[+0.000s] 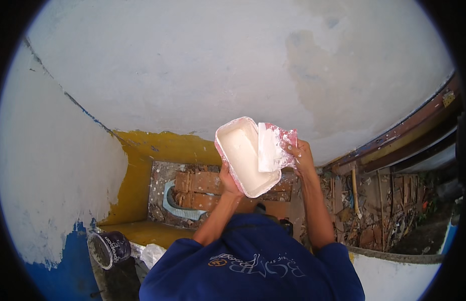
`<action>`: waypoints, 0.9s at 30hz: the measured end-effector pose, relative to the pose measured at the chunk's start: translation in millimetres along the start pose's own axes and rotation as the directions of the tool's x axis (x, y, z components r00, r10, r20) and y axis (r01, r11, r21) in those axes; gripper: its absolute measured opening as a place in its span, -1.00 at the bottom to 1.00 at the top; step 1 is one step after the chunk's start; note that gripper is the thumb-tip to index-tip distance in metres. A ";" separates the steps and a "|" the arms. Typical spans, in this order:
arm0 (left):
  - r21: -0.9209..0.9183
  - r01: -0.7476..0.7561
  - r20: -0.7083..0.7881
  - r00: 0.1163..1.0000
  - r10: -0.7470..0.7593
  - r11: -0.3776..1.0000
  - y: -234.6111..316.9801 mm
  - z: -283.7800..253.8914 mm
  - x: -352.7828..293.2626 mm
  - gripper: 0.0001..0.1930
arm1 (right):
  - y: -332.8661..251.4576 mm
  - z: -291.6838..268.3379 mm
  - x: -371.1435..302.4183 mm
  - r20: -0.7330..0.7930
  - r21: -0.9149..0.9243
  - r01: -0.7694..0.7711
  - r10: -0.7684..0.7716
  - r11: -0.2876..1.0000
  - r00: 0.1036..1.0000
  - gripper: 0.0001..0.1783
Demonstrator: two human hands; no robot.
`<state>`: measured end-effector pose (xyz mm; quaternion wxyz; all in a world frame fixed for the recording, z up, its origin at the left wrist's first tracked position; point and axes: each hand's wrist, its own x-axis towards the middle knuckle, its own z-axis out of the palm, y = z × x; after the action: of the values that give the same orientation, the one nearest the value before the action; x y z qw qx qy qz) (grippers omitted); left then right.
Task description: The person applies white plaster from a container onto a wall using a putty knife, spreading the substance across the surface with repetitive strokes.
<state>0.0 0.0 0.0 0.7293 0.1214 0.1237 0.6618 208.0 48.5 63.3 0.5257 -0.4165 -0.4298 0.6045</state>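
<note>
The wall [192, 65] fills the upper field of my head view: white over most of its surface, with a grey patch at upper right. Below it I observe the wearer's navy shirt [253, 266], printed across the fabric. A yellow band [167, 146] covers the lower section of the wall. Under the arms, boards [208, 181] lie on a littered floor.

The tray [222, 151] is located at the centre of my view, above the shirt and in front of the wall. It is rectangular with rounded corners, pinkish outside, and coated inside with white paste. A dark bucket [123, 245] stands at lower left, well apart from the tray. The scraper [277, 147] has a white-smeared blade and overlaps the tray's right rim; I cannot tell whether the two touch.

Left hand [230, 181]: fingers curled around the tray's lower left side, gripping it; some are hidden. Right hand [304, 159]: fingers closed on the scraper's right edge, thumb across its face.
</note>
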 end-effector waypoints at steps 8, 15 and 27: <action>-0.088 0.017 -0.125 0.992 -0.028 0.996 3.3 -11.8 -44.1 -0.31 | 18.7 7.7 -12.5 -0.285 0.035 0.231 -0.212 0.972 0.935 -0.76; -0.033 -0.033 -0.146 0.989 0.028 0.999 27.1 2.2 -41.7 -0.35 | -16.4 30.3 -47.1 0.229 -0.329 0.664 -0.626 0.671 0.746 -0.74; -0.086 0.007 0.032 0.999 -0.004 0.996 31.7 17.6 -26.7 -0.38 | -12.9 7.3 -44.6 0.758 -0.428 0.893 -0.483 0.138 0.437 -0.58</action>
<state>-26.1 -23.8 27.8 0.7375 0.1000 0.0841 0.6626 209.1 4.6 80.1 0.3821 -0.1919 -0.9000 0.0848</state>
